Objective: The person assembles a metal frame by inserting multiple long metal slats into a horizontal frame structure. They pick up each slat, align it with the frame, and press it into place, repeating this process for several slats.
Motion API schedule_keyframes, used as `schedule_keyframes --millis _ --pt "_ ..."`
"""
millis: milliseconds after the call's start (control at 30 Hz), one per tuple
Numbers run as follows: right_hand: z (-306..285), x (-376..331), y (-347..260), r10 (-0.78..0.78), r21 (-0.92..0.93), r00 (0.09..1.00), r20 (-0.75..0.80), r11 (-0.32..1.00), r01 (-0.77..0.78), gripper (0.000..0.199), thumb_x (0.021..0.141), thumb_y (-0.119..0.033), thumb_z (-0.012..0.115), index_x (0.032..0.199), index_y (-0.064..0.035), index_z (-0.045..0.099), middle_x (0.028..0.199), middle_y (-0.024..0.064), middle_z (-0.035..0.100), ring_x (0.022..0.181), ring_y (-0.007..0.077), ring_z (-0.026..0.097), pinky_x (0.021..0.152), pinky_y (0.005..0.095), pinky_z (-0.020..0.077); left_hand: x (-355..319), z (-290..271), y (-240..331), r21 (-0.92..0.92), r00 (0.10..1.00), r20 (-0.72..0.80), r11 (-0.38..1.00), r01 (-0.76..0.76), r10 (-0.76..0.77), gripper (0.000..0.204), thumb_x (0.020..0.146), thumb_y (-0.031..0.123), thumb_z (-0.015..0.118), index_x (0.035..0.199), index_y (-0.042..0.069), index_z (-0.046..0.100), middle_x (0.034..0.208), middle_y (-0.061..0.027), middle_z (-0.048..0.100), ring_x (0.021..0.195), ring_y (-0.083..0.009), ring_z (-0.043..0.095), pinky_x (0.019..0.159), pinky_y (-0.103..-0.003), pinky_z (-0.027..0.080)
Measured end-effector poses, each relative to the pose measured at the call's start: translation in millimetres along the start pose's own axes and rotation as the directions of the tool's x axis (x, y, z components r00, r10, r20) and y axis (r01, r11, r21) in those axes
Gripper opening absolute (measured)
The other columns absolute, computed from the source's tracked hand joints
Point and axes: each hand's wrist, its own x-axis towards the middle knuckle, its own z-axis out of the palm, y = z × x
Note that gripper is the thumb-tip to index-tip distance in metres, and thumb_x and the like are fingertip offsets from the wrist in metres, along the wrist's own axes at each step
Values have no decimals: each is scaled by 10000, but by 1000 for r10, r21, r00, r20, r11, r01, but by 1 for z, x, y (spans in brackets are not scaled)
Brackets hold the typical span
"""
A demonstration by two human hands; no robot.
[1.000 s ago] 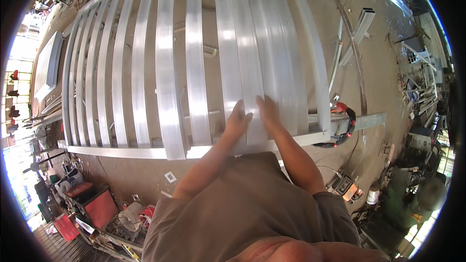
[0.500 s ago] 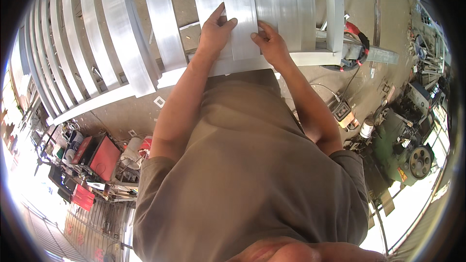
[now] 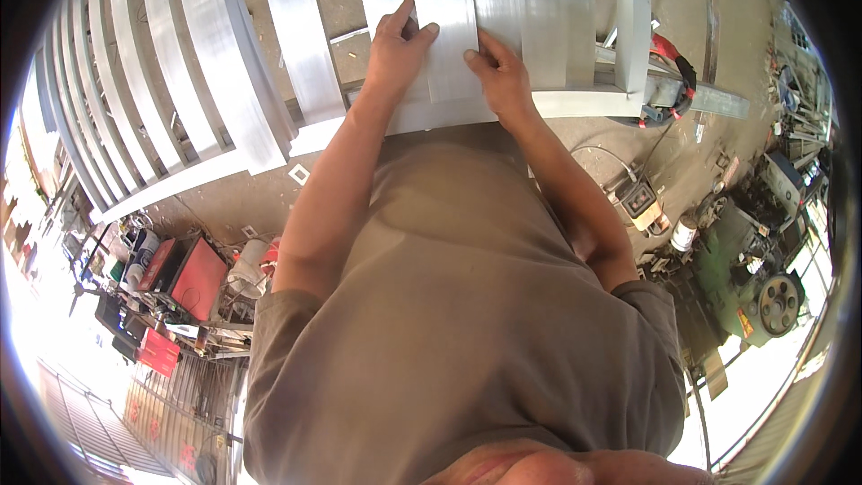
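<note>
A flat, silvery metal slat point(image 3: 446, 9) lies lengthwise in front of me, among other slats of a frame. My left hand point(image 3: 398, 52) is at its left edge, thumb on the top face and index finger stretched forward along the seam; the other fingers are curled and partly hidden. On the opposite edge, my right hand point(image 3: 501, 79) has its thumb on the slat and its index finger against the side. Both hands grip the slat near its close end. Beneath that end runs the frame's pale metal rail point(image 3: 575, 104).
More spaced slats point(image 3: 206, 63) curve away leftward. A red-and-black cable point(image 3: 675, 67) hangs at the frame's right end. A red machine point(image 3: 199, 277) stands at lower left, a green machine with a wheel point(image 3: 778, 304) at lower right. A white bucket point(image 3: 684, 233) sits on the littered floor.
Both hands keep their hold on the slat, with the left index finger slightly farther forward. The frame's right end and the cable appear shifted a little rightward in view.
</note>
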Motion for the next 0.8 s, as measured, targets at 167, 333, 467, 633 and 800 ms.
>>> schedule_keyframes --millis 167,333,467,633,800 --pt "1 -3 -13 -47 -97 998 -35 994 44 462 982 -274 681 1373 -29 661 1199 190 708 1049 333 662 957 442 520 2 1 -2 79 1000 -6 997 10 -10 738 929 261 787 1570 21 510 1063 -82 554 943 -185 558 878 -345 512" --pt "2 -3 -13 -168 -218 984 -61 964 151 434 977 -228 678 1381 -67 669 1219 194 691 1095 372 620 957 467 507 2 4 -3 151 1000 -11 988 -4 6 747 924 296 777 1578 51 512 1040 -88 577 926 -205 582 861 -365 519" --pt "7 1 -4 -230 -295 967 -109 936 189 469 939 -202 767 1402 -162 704 1078 80 665 999 237 603 940 387 508 4 6 -7 195 999 -35 980 -32 40 747 915 308 768 1577 70 517 1021 -91 599 920 -222 603 853 -378 527" --pt "10 1 0 -222 -294 965 -140 940 173 469 927 -200 775 1391 -165 711 1078 75 666 999 237 597 951 394 500 8 10 -13 234 997 -53 971 -43 57 740 908 295 765 1568 63 524 1022 -86 609 930 -227 611 858 -384 532" --pt "12 1 -4 -189 -279 971 -149 950 142 472 926 -199 775 1392 -168 709 1086 74 668 1016 245 602 970 399 493 9 12 -12 245 995 -70 968 -48 67 738 904 284 769 1563 58 529 1011 -84 610 932 -225 611 856 -383 532"
